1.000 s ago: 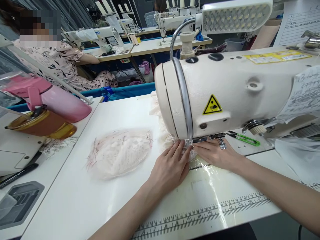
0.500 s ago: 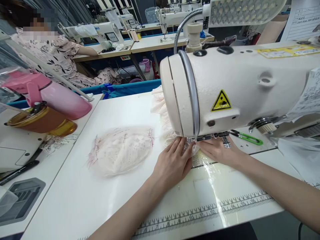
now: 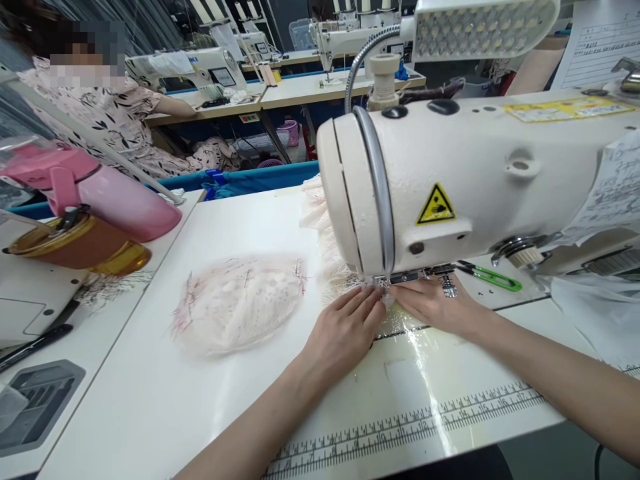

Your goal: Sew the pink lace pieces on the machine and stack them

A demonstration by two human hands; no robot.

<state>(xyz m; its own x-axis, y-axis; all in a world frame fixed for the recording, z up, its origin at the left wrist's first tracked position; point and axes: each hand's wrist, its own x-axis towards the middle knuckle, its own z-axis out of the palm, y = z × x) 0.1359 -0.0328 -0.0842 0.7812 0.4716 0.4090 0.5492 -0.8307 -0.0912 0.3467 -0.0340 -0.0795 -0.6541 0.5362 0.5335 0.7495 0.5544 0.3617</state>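
Note:
A cream sewing machine (image 3: 465, 167) stands over pale, sheer lace fabric (image 3: 333, 263), part of which lies under its needle area. My left hand (image 3: 345, 327) rests on the lace just left of the presser foot, fingers stretched out and lying flat. On the other side my right hand (image 3: 437, 303) has its fingers pressed together at the lace edge, partly hidden below the machine head. A separate oval piece of pale lace (image 3: 243, 303) with reddish thread ends lies on the white table (image 3: 165, 393) to the left.
Green thread snips (image 3: 493, 277) lie behind my right hand. A printed ruler scale (image 3: 400, 430) runs along the front edge. At left are a pink bottle (image 3: 115, 200) and an amber cup (image 3: 85, 247). White fabric (image 3: 585, 313) lies at right. Another person (image 3: 105, 120) sits beyond.
My left hand has shifted slightly, its thumb now closer to its fingers. The right hand stays by the presser foot. The whole view has tilted a little.

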